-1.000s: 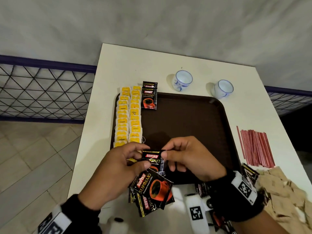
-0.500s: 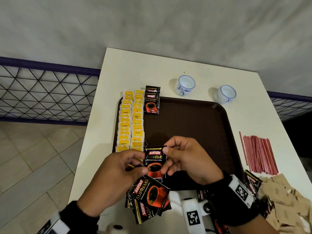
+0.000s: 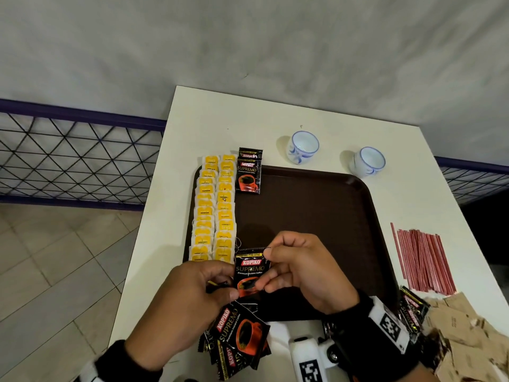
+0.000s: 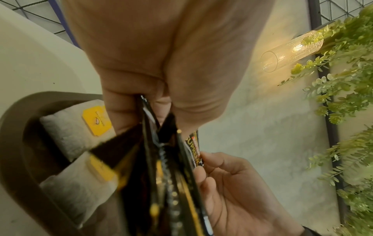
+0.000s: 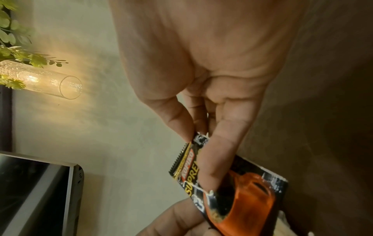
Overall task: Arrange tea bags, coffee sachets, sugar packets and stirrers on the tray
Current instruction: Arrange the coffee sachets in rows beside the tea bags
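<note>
A brown tray (image 3: 316, 216) lies on the white table (image 3: 248, 119). Two columns of yellow-tagged tea bags (image 3: 214, 205) fill its left side, with two black coffee sachets (image 3: 249, 175) at the far end beside them. My right hand (image 3: 297, 271) pinches one coffee sachet (image 3: 249, 271) (image 5: 232, 183) upright over the tray's near left part. My left hand (image 3: 192, 299) grips a fan of several coffee sachets (image 3: 239, 337) (image 4: 171, 175) just below it, thumb near the lifted sachet. Red stirrers (image 3: 424, 257) and brown sugar packets (image 3: 462, 334) lie on the table to the right.
Two white-and-blue cups (image 3: 303, 146) (image 3: 367, 161) stand beyond the tray's far edge. More coffee sachets (image 3: 413, 310) lie by the sugar packets at the near right. A wire fence (image 3: 77, 155) runs along the table's left, above a tiled floor.
My right hand has drawn one sachet up out of the fan in my left hand and turned it upright, face toward me. The view has shifted slightly.
</note>
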Motion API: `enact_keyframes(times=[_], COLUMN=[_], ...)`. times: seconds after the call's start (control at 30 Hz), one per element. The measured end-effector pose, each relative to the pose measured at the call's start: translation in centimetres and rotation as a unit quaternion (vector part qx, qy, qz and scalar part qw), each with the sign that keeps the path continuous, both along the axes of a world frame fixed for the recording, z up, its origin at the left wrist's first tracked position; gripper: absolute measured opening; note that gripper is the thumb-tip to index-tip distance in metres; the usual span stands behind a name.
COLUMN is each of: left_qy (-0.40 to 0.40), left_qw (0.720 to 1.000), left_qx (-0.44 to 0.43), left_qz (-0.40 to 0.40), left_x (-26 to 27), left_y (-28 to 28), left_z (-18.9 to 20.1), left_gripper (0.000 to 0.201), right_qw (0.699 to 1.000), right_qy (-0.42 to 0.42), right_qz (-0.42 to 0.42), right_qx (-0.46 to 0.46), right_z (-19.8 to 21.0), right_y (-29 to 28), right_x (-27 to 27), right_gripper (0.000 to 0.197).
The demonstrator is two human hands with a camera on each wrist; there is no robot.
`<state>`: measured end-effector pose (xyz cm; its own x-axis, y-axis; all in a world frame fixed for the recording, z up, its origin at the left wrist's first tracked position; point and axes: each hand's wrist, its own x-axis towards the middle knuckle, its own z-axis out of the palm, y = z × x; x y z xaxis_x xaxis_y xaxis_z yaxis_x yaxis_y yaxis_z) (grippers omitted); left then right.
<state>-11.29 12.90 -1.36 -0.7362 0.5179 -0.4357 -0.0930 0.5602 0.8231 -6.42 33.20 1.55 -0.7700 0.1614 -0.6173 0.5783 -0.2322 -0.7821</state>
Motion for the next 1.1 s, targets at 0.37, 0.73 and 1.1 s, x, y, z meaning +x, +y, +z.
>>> enact_keyframes(times=[0.37,0.73,1.1], left_qy=[0.002,0.051,0.080], left_qw=[1.000,0.996,0.996], left_qx=[0.019,0.041,0.033], left_qz=[-0.004,0.054,0.030], left_x=[0.3,0.0,0.1], left_y=[0.3,0.6,1.2], left_z=[0.4,0.5,0.5], left_gripper=[0.030,0.035,0.028], right_qw=[0.999,0.987,0.984], right_qy=[0.032,0.035,0.034], right_qz=[-0.010,0.133,0.118], right_qx=[0.023,0.086,0.128], right_z=[0.1,-0.8,-1.0], right_y=[-0.4,-0.2,-0.4], right_x=[0.2,1.2,1.5], right_gripper=[0.007,0.016,0.008])
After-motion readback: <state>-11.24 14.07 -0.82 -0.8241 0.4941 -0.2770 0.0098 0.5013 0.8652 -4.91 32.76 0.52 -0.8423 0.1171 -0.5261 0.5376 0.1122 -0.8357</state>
